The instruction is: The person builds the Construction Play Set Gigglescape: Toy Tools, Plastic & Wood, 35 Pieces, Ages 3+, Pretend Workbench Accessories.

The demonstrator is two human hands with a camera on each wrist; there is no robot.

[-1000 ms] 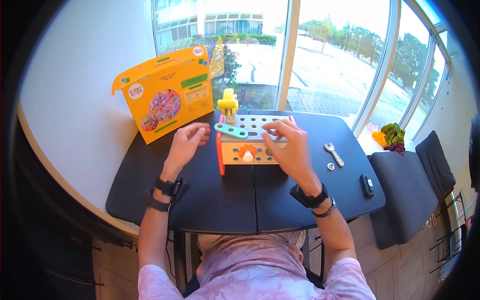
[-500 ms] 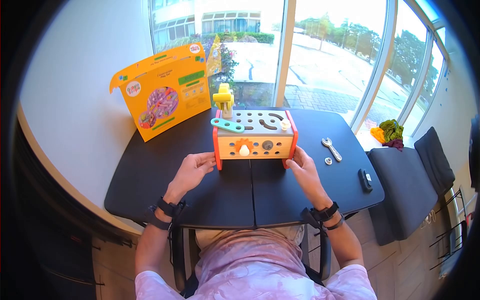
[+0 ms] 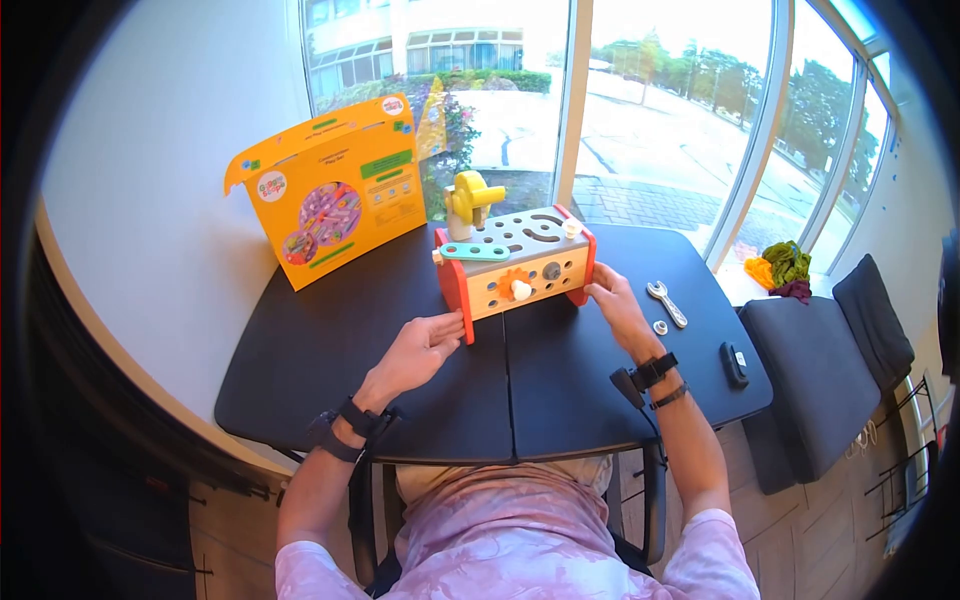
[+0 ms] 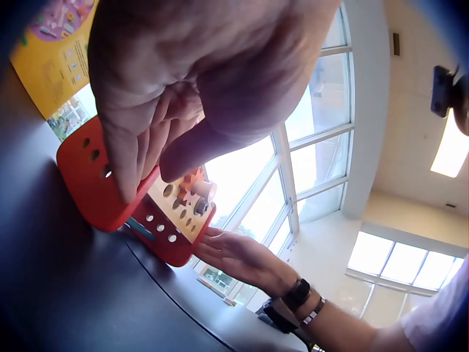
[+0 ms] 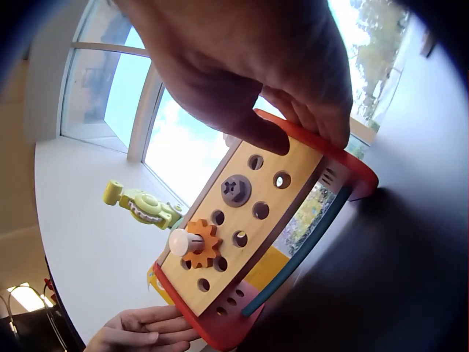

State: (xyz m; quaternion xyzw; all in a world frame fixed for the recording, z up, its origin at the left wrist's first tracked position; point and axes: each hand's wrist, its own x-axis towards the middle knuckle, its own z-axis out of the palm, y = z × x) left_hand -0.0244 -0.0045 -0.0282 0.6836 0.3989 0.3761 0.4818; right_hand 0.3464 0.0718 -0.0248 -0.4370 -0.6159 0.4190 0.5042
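A toy workbench [image 3: 530,285] with red end panels, a grey perforated top and a wooden front stands on the black table, angled with its left end nearer the person. The left hand [image 3: 412,355] touches the outside of the left red panel [image 4: 95,176] with extended fingers. At the other end the right hand [image 3: 622,305] grips the red panel, its thumb over the wooden front [image 5: 256,198]. An orange gear [image 5: 203,243] with a white peg and a grey bolt [image 5: 236,190] are on the front. A teal strip [image 3: 474,252] and yellow piece [image 3: 474,196] are on top.
A toy wrench [image 3: 667,304] and small round piece [image 3: 660,327] lie to the right on the table [image 3: 450,420], with a black device [image 3: 734,366] nearer its right edge. An orange box [image 3: 335,190] stands at the back left. Beyond the table is a dark seat [image 3: 815,375].
Both hands came down from above the toy to its ends. The workbench has since turned, its left end swinging toward the person and its right end moving slightly away.
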